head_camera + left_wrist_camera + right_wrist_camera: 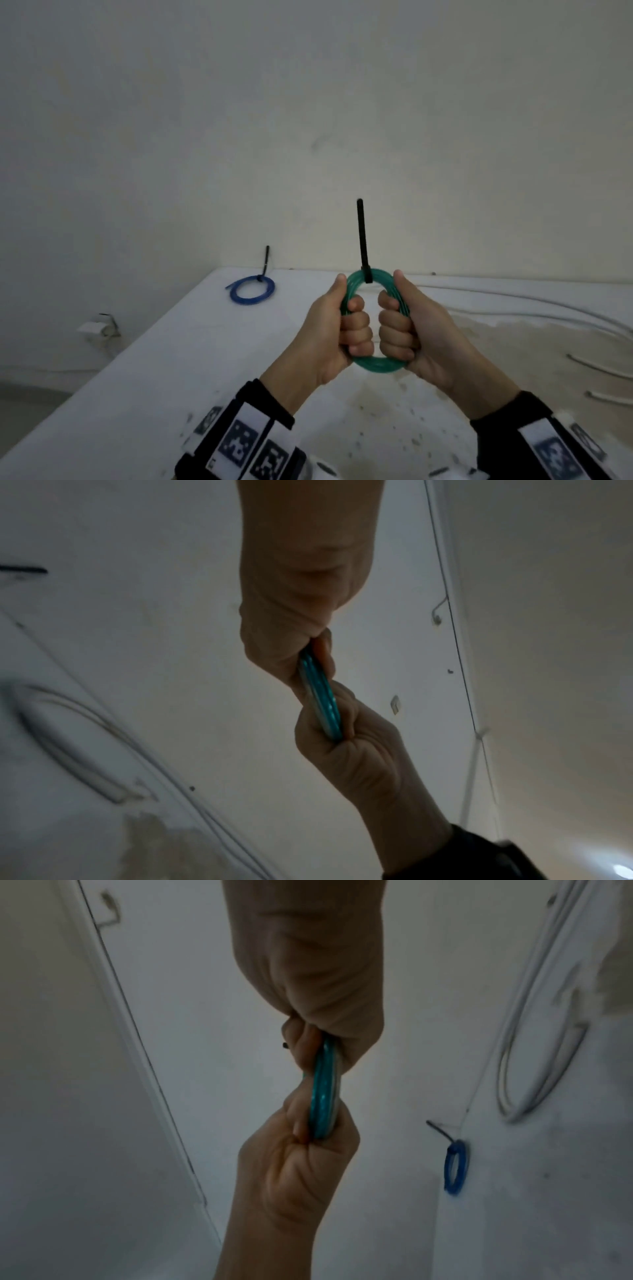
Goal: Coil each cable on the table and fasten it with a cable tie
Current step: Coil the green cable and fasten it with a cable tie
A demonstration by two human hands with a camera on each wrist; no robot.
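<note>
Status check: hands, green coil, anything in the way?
Left hand and right hand both grip green coil. Black tie on, tail upright. Nothing in the way.

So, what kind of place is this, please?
Probably a plain indoor workroom, not a home. A bare pale wall stands behind a stained white table. A tied blue cable coil and loose white cables lie on the table, and both hands grip a green cable coil.
</note>
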